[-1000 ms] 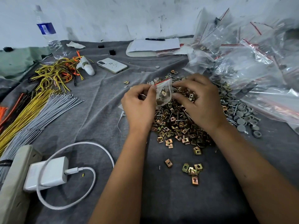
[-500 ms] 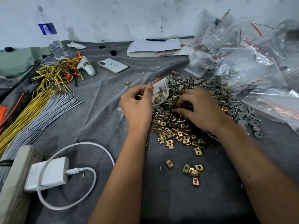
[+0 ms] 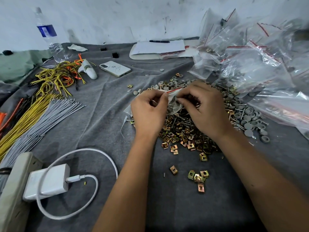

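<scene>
A small clear zip bag [image 3: 173, 102] with a red seal strip hangs between my hands above a heap of brass clip nuts [image 3: 185, 133], screws and grey round caps [image 3: 247, 114]. My left hand [image 3: 148, 113] pinches the bag's left top edge. My right hand [image 3: 205, 106] pinches its right top edge with curled fingers. Small parts show dimly through the plastic. Most of the bag is hidden behind my fingers.
Empty and filled zip bags [image 3: 260, 64] pile up at the right. Bundles of yellow and grey wires [image 3: 33, 118] lie at the left, with a phone [image 3: 115, 68], a water bottle [image 3: 50, 36], a notepad with a pen [image 3: 158, 47], and a charger [image 3: 48, 180] on a power strip.
My right hand left the parts heap and came up to the bag's top edge. The bag now lies stretched between both hands, its red seal strip level.
</scene>
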Available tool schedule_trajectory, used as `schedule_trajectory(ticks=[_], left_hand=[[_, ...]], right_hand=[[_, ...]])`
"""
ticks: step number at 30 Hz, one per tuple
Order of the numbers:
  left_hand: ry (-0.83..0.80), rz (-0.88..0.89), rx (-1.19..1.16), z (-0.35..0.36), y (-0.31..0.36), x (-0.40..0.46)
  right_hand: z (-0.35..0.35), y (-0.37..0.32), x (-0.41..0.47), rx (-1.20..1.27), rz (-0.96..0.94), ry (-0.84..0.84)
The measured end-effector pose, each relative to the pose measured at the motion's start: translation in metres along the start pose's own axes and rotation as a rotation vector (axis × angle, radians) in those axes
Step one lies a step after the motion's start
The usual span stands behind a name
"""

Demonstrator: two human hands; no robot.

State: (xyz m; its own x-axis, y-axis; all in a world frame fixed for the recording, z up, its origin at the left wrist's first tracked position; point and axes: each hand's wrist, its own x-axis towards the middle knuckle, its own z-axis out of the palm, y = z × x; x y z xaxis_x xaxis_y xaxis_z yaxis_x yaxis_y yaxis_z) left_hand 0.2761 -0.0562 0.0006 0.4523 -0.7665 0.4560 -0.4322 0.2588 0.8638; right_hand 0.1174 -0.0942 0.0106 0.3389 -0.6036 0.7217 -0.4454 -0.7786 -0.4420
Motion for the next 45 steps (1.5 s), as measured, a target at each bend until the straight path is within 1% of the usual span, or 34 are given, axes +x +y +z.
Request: schedule_trajectory(ticks=[5,10,11,13,15,17,19,26,30,35,41,43,45], left_hand=[[0.006,-0.012,-0.006,0.0,0.001,0.0],[0.073,-0.107,-0.078,-0.002,-0.002,0.003],[0.099,-0.126,-0.1,-0.002,-0.003,0.004],[0.153,-0.151,-0.126,-0.003,-0.005,0.005],[0.195,-0.174,-0.156,-0.004,-0.007,0.007],[0.219,-0.2,-0.194,-0.004,-0.009,0.008],[0.223,-0.207,-0.208,-0.004,-0.009,0.009],[0.211,-0.212,-0.212,-0.004,-0.01,0.008],[0.205,-0.203,-0.187,-0.004,-0.009,0.007],[0.205,-0.199,-0.177,-0.004,-0.008,0.007],[0.198,-0.197,-0.159,-0.003,-0.008,0.007],[0.195,-0.183,-0.137,-0.003,-0.008,0.006],[0.182,-0.152,-0.105,-0.002,-0.006,0.005]], right_hand=[[0.003,-0.001,-0.001,-0.011,-0.009,0.021],[0.001,0.002,-0.002,0.003,0.057,0.157],[0.001,0.003,-0.002,0.0,0.076,0.16],[0.001,0.007,-0.002,-0.028,0.099,0.071],[0.005,0.01,-0.004,-0.094,0.085,-0.112],[0.01,0.012,-0.006,-0.164,0.031,-0.281],[0.014,0.011,-0.007,-0.203,0.004,-0.373],[0.013,0.008,-0.007,-0.186,0.046,-0.405],[0.008,0.007,-0.007,-0.105,0.072,-0.316],[0.011,0.007,-0.006,-0.229,0.041,-0.454],[0.011,0.007,-0.007,-0.208,0.023,-0.383],[0.009,0.006,-0.005,-0.137,0.046,-0.295],[0.006,0.005,-0.002,-0.072,0.066,-0.159]])
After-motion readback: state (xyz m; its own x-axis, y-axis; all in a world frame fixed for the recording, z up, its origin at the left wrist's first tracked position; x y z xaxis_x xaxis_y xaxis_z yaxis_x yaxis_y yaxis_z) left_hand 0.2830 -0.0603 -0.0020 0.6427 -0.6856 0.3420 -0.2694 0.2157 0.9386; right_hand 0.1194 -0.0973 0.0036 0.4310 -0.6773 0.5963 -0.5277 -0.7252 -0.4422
